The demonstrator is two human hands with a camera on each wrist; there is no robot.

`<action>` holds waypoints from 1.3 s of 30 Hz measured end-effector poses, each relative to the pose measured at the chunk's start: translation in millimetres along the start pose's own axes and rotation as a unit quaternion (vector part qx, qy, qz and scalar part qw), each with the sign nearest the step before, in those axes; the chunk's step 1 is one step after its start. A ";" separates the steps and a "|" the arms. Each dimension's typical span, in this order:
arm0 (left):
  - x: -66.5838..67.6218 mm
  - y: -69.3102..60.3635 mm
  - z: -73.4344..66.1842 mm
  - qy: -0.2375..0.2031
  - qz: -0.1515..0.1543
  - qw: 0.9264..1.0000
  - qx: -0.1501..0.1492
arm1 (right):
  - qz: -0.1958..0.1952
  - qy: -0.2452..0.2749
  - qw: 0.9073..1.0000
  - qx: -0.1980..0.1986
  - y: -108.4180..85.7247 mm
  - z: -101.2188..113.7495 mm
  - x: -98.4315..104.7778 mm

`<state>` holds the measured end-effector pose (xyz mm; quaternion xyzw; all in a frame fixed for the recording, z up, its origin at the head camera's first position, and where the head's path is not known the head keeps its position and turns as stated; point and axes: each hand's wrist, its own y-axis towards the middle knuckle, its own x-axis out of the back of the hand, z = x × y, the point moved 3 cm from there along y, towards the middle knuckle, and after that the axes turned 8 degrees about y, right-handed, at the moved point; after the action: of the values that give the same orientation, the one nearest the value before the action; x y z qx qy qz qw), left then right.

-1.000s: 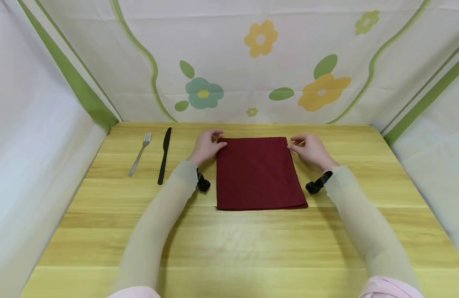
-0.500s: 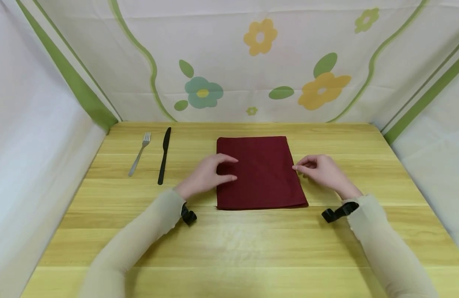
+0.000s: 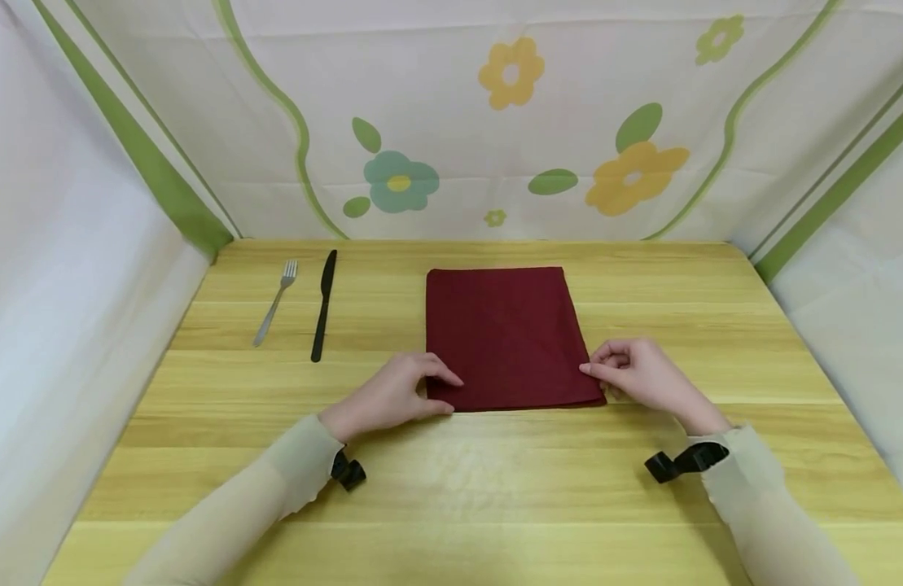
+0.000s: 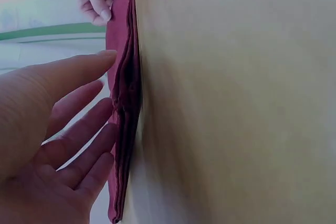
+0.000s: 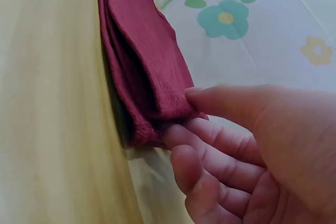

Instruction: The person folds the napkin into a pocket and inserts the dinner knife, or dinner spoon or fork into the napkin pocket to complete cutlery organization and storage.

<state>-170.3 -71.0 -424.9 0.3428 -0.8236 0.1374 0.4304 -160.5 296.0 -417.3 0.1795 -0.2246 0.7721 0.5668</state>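
Left hand (image 3: 392, 395) at near left corner of the folded red cloth (image 3: 502, 334), thumb and fingers apart; contact unclear. Right hand (image 3: 647, 378) pinches its right edge by the near corner, thumb on top. Cloth lies flat on wooden table (image 3: 480, 488). Farther off, left: black knife (image 3: 324, 305), then fork (image 3: 275, 304). Flowered curtain (image 3: 451, 98) behind.

The cloth (image 3: 506, 334) lies on the tabletop (image 3: 466, 496) in front of me. My left grip (image 3: 396, 395) is at the cloth's near left corner, fingertips over it. My right grip (image 3: 645, 374) is at the cloth's right edge, close to its near right corner. Left of the cloth and apart from it lies the knife (image 3: 324, 305); farther left of the cloth, past the knife, lies the fork (image 3: 275, 303). The curtain (image 3: 458, 106) hangs behind the cloth, beyond the tabletop's far edge
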 end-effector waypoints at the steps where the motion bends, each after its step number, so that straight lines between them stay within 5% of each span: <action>1: -1.1 -0.9 0.1 0.004 0.003 1.000 -0.001 | 0.005 0.009 1.000 -0.002 -1.5 0.0 -1.0; 17: -3.0 0.6 2.4 0.037 0.031 0.999 0.000 | 0.044 0.106 0.992 -0.041 -12.7 -9.9 -2.8; 26: -2.3 -0.1 0.9 0.039 0.032 0.999 -0.008 | 0.034 0.078 0.995 -0.048 -13.1 -9.0 -3.4; 30: 1.1 -0.3 2.4 0.004 0.033 0.999 -0.003 | 0.022 0.075 0.995 -0.057 -13.5 -11.7 -2.3; 39: 36.3 23.4 22.9 -0.086 -0.045 0.993 0.063 | -0.004 0.037 0.996 -0.083 -20.1 -6.7 -0.5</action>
<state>-214.7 -82.2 -407.7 0.4167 -0.8309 0.1397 0.3413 -141.2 304.5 -420.3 0.1040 -0.2666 0.7546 0.5904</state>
